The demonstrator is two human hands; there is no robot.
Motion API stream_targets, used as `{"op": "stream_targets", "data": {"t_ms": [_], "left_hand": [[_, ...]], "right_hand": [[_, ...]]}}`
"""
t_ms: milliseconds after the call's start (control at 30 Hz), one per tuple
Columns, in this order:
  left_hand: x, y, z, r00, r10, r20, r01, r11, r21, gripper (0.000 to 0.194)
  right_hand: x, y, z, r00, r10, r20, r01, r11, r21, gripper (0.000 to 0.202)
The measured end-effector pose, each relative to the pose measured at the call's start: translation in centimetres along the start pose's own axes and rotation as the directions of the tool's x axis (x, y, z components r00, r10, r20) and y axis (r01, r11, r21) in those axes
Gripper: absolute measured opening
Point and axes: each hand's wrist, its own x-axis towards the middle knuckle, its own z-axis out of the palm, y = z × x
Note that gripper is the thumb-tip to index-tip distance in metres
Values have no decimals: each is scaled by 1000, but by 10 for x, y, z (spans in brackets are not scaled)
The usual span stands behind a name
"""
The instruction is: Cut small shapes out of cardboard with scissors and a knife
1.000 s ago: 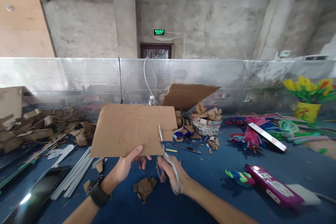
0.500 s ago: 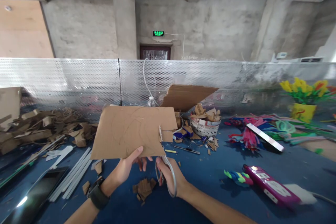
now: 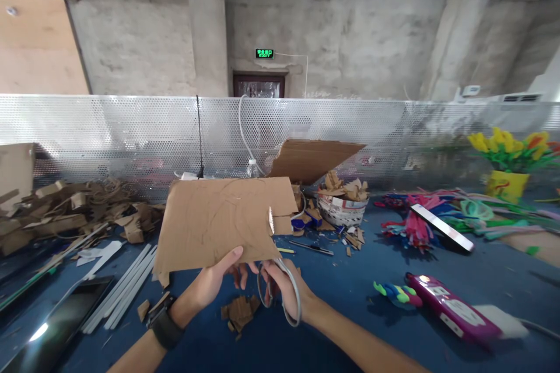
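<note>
My left hand point(image 3: 221, 274), with a black watch point(image 3: 165, 322) on the wrist, grips the lower edge of a brown cardboard sheet point(image 3: 219, 221), thumb on the near face. Faint curved pencil lines run over the sheet, and its right side has a cut with a notched strip. My right hand point(image 3: 286, 285) is closed around grey-handled scissors point(image 3: 295, 297), one loop standing out below the fingers. Part of a scissor blade point(image 3: 270, 221) shows at the cut in the right of the sheet; the rest lies behind the cardboard. Small cardboard scraps point(image 3: 240, 312) lie below my hands.
White sticks point(image 3: 125, 291) and a dark tablet point(image 3: 61, 326) lie at left, before a heap of cardboard scraps point(image 3: 83, 210). Behind stands a basket of scraps point(image 3: 343, 213). At right are a phone point(image 3: 441, 227), a purple case point(image 3: 452, 309) and a yellow flower pot point(image 3: 507, 186).
The cardboard's lower edge has dipped and the sheet has turned slightly. My right hand with the scissors has shifted a little to the right, and the blade shows wider in the cut.
</note>
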Motion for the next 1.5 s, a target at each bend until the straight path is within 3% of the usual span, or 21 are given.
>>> {"op": "stream_targets", "data": {"t_ms": [133, 333, 533, 867, 1100, 1267, 1500], "left_hand": [[1, -2, 0, 1000, -21, -2, 21, 999, -43, 59], [4, -12, -3, 1000, 1, -24, -3, 996, -91, 55], [3, -11, -5, 1000, 7, 3, -6, 996, -94, 55], [1, -3, -2, 1000, 0, 19, 0, 999, -36, 59], [-1, 1, 0, 1000, 8, 11, -8, 999, 39, 59], [2, -8, -3, 1000, 0, 30, 1, 1000, -20, 58], [1, -2, -2, 1000, 1, 29, 0, 999, -33, 57]], "right_hand": [[-3, 1, 6, 997, 25, -71, -26, 999, -21, 65], [-6, 2, 14, 994, 67, -81, -67, 998, 9, 64], [-6, 5, 17, 990, 45, -131, -40, 998, 42, 62], [3, 13, 5, 1000, 5, -22, -1, 988, 155, 61], [-3, 6, 6, 994, 29, -101, -22, 997, 69, 59], [-6, 1, 15, 990, 68, -121, -59, 996, 73, 62], [-5, 12, 17, 987, 71, -142, -56, 992, 110, 61]]}}
